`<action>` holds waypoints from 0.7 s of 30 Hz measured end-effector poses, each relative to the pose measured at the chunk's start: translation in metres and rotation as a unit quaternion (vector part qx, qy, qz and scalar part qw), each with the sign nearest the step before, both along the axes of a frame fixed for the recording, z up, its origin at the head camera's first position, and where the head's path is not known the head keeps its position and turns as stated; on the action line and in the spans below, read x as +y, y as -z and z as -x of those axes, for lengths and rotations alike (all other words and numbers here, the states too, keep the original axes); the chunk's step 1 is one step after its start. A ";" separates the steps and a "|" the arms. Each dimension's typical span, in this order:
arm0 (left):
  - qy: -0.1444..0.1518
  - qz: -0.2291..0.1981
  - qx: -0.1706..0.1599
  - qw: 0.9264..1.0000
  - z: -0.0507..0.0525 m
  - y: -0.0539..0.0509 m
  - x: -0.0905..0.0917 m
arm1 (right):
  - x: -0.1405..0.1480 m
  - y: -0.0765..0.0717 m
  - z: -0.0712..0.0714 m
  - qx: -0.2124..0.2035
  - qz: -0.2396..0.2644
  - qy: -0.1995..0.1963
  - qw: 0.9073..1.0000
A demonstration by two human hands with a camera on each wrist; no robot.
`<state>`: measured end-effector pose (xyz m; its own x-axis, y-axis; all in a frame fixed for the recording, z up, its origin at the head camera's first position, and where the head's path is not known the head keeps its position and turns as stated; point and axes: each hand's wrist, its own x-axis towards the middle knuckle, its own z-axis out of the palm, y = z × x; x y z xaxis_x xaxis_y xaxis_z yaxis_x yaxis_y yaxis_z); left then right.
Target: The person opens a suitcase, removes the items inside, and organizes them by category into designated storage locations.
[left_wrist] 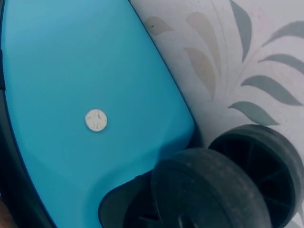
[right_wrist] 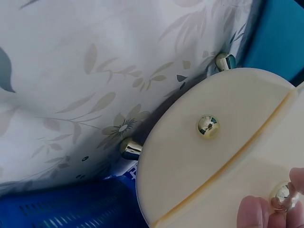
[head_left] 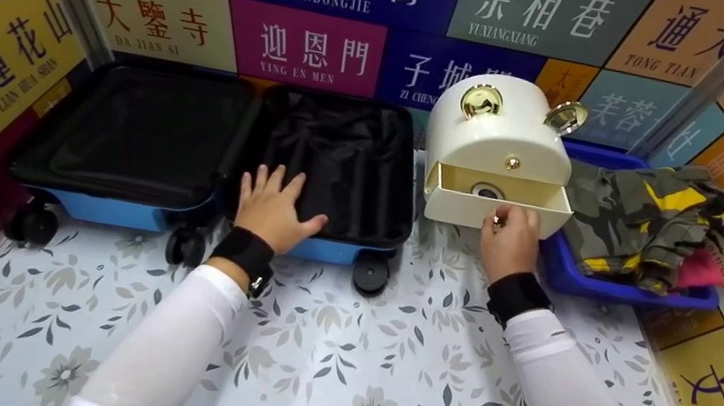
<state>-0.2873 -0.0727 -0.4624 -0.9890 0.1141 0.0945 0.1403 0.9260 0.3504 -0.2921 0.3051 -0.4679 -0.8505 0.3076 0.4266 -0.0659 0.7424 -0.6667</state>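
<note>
My left hand (head_left: 272, 212) spreads its fingers over the front rim of the open suitcase's right half (head_left: 359, 174), holding nothing. In the left wrist view the suitcase's blue shell (left_wrist: 95, 66) and black wheels (left_wrist: 209, 190) show. The right hand (head_left: 514, 242) pinches a gold knob (right_wrist: 282, 194) on the pulled-out drawer (head_left: 450, 205) of a white, round-topped cabinet (head_left: 498, 119) with gold ears. Inside that drawer lies a round, dark-ringed item (head_left: 487, 191), partly hidden. Another gold knob (right_wrist: 208, 126) sits on the cabinet's rounded panel in the right wrist view.
Right of the cabinet, a blue basket (head_left: 605, 287) holds folded camouflage clothing (head_left: 644, 214) and something pink (head_left: 703, 269). The suitcase's other black half (head_left: 137, 136) lies at left. Printed panels stand behind and at both sides of the flower-patterned tabletop (head_left: 346, 364).
</note>
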 end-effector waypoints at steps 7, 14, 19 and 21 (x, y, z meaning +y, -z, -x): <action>0.001 -0.003 -0.007 1.000 0.000 -0.001 0.002 | 0.001 -0.002 0.013 0.001 -0.013 -0.003 1.000; 0.001 0.000 -0.009 1.000 0.001 0.000 0.003 | 0.000 -0.004 0.024 -0.003 -0.017 0.002 1.000; -0.002 -0.002 -0.009 1.000 0.000 0.001 0.002 | -0.002 -0.005 0.031 -0.006 -0.024 0.003 1.000; -0.002 -0.006 -0.008 1.000 0.000 0.001 0.002 | -0.003 -0.006 0.033 -0.006 -0.027 0.004 1.000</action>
<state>-0.2877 -0.0709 -0.4630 -0.9909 0.1086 0.0792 0.1302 0.9225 0.3634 -0.3255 0.3023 -0.4617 -0.8532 0.2906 0.4332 -0.0534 0.7775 -0.6266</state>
